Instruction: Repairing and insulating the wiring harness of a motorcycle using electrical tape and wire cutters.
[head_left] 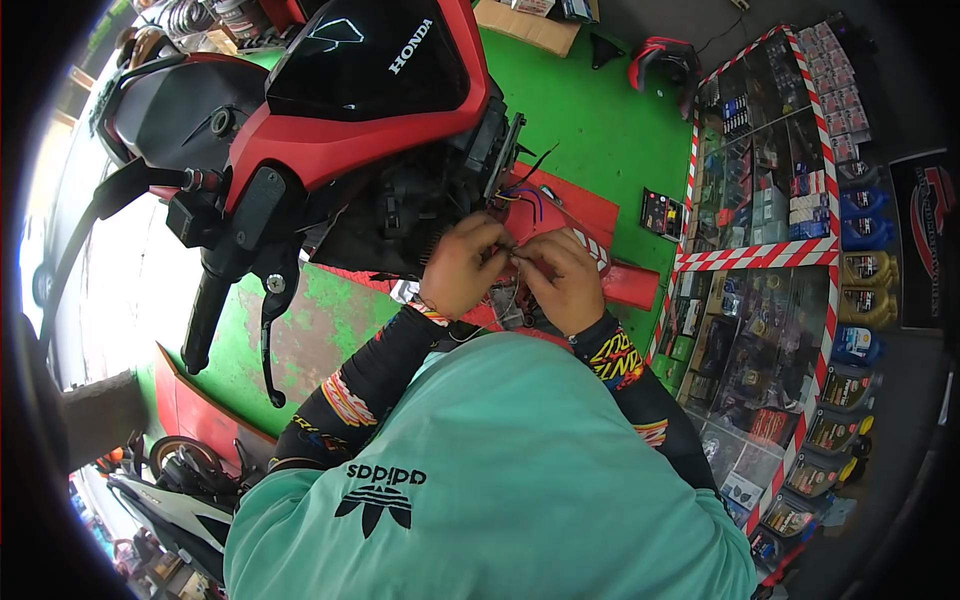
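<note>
My left hand (pixel 463 268) and my right hand (pixel 564 282) meet fingertip to fingertip beside the opened front of a red and black scooter (pixel 350 130). Both are closed in a pinch on something small and dark, which the fingers mostly hide. Just beyond them, loose wires (pixel 530 192), blue and black among them, stick out from the scooter's exposed front. Below the fingers a thin pale wire or cord shows between my wrists, partly covered by my hands.
The handlebar grip (pixel 206 318) and brake lever (pixel 268 340) jut out at left. A glass display case (pixel 755 255) edged in red-white tape stands at right, with bottles (pixel 868 282) behind it. A red body panel (pixel 665 62) lies on the green floor (pixel 575 125).
</note>
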